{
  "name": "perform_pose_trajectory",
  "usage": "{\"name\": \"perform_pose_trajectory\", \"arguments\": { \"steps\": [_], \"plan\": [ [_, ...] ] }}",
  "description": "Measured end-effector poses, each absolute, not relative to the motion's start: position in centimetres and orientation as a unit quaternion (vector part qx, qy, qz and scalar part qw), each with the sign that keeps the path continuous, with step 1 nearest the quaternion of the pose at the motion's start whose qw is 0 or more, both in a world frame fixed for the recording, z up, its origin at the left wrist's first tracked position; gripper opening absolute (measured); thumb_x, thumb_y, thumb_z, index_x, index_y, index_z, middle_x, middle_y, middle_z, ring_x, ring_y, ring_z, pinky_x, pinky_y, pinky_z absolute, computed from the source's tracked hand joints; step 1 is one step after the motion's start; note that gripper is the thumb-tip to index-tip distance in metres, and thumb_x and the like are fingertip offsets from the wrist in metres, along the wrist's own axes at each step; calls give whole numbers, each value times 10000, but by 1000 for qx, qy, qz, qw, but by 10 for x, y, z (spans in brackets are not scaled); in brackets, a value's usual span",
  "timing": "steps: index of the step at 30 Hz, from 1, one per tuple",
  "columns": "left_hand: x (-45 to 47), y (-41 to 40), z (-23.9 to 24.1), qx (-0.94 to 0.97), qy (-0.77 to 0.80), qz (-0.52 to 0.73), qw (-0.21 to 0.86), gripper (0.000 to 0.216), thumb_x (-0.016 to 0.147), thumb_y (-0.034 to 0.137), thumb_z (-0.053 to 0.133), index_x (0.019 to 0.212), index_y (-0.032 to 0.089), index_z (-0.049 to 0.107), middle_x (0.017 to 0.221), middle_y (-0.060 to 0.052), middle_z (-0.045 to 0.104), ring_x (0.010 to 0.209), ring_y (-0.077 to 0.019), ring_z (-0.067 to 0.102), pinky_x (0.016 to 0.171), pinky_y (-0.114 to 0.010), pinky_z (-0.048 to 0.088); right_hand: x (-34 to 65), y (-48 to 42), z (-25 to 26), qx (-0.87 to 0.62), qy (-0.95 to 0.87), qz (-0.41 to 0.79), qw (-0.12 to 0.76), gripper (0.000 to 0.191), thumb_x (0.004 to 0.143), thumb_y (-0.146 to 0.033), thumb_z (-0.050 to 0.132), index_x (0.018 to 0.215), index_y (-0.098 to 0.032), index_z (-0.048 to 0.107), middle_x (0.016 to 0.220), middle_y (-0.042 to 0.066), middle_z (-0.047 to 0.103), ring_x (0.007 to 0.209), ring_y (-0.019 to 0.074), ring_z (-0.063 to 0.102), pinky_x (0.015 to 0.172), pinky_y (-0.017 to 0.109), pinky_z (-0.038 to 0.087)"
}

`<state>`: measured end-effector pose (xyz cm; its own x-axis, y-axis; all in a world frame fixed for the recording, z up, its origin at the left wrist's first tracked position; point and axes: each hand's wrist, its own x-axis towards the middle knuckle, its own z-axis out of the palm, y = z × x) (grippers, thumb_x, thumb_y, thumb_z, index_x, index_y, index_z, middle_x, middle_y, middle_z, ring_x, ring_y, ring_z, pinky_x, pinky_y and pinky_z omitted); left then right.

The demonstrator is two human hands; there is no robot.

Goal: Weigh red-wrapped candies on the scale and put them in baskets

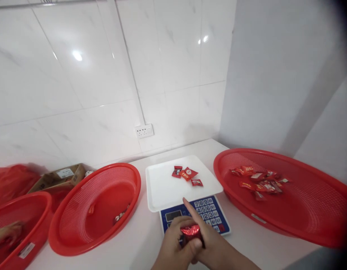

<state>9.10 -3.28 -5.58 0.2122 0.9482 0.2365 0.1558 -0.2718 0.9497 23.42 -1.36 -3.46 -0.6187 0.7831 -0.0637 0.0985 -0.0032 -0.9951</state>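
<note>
In front of the scale, my left hand (172, 242) and my right hand (211, 240) are together around a shiny red foil-wrapped candy (191, 231). The left thumb presses on its near side, and the right index finger points toward the tray. Just beyond the hands is a digital scale (208, 210) with a blue keypad, partly covered by them. On its white tray (162, 187) lie several small red-wrapped candies (187, 174). How many pieces are in my hands is hidden.
On the right stands a large red basket (308, 221) holding several red-wrapped candies (265, 183). To the left is another red basket (75, 245) with a few pieces. Another person's hand (7, 234) reaches into the far-left basket (40, 225). A cardboard box (54, 180) sits behind.
</note>
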Motion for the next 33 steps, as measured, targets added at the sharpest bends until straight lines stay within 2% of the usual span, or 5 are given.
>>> {"name": "perform_pose_trajectory", "arguments": {
  "steps": [3,9,14,22,33],
  "plan": [
    [99,-30,-63,564,408,483,531,340,796,425,568,1003,169,652,941,-105,679,763,-200,632,758,-349,496,235,-10,-30,-343,-696,581,246,892,742,-246,572,1467,-200,54,967,48,674,811,187,636,734,309,488],
    [79,-19,-49,284,395,625,611,283,764,411,628,897,162,646,888,-78,704,879,-202,639,811,-317,475,259,42,-25,-458,-754,362,301,427,812,-304,480,1221,-203,550,981,67,683,868,207,615,787,334,466],
    [53,-16,-44,181,418,631,628,342,703,358,707,962,156,612,802,-66,699,763,-181,662,706,-279,503,269,90,-27,-515,-811,128,246,323,816,-234,458,1076,-178,641,1110,93,649,1042,258,520,906,394,391],
    [46,-20,-61,252,387,620,634,364,662,415,727,891,143,649,648,-46,671,591,-149,621,530,-239,476,258,111,-32,-528,-829,95,158,313,805,-211,462,1048,-139,646,1048,119,647,1002,283,508,845,380,402],
    [58,-32,-88,347,304,521,718,346,683,446,710,887,177,636,632,-41,696,576,-160,653,515,-241,454,181,109,5,-436,-851,218,195,103,738,-256,577,801,-195,633,811,35,688,759,192,606,678,295,443]
  ]
}}
